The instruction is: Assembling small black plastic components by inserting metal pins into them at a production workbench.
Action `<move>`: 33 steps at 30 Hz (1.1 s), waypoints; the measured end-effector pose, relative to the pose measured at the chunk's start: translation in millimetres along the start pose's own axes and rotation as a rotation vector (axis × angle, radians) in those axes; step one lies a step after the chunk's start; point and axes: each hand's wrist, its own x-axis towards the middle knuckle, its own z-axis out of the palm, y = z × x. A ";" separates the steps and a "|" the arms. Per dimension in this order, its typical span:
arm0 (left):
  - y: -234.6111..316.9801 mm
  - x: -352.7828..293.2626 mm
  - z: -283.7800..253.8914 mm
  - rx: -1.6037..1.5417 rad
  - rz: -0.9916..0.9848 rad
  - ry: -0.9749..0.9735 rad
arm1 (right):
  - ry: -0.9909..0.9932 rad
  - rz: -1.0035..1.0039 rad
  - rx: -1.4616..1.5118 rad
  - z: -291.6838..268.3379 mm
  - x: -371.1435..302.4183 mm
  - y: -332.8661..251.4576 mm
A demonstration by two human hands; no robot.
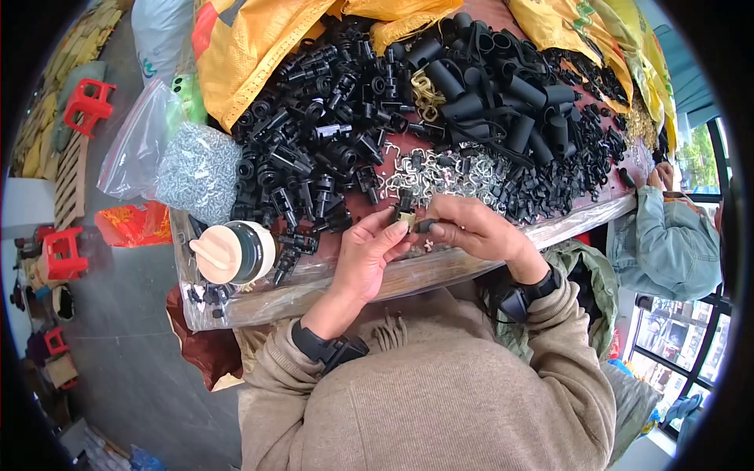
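Observation:
My left hand pinches a small black plastic part with a pale metal clip at its tip, just above the table's near edge. My right hand meets it from the right and grips a short dark rod-like piece pressed toward that part. A loose heap of silver wire clips lies right behind both hands. Beyond it, a big pile of black plastic fittings spreads left and black tubes spread right.
A cream-lidded jar lies on its side at the table's left front. A clear bag of small metal parts sits left of the piles, yellow sacks behind. Another person's hand and denim sleeve reach in at the right. Red stools stand on the floor.

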 end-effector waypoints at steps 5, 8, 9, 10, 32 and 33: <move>-4.3 -0.5 3.5 -0.013 -0.035 -0.026 | -0.014 -0.023 -0.112 2.9 -1.1 -3.4; -4.3 1.5 2.5 -0.025 -0.037 -0.007 | 0.032 -0.022 -0.059 7.5 0.4 -1.2; -4.8 3.1 2.3 -0.024 -0.035 -0.005 | 0.088 0.037 0.035 10.7 0.7 0.1; -6.1 3.4 2.7 -0.024 -0.036 -0.002 | 0.144 0.100 0.130 14.6 -0.7 0.7; -5.9 2.7 -2.2 0.053 -0.132 -0.056 | 0.626 -0.198 -0.505 45.4 -4.9 14.4; -6.4 3.2 -4.4 0.051 -0.141 -0.103 | 0.615 -0.237 -0.552 44.6 -5.7 14.9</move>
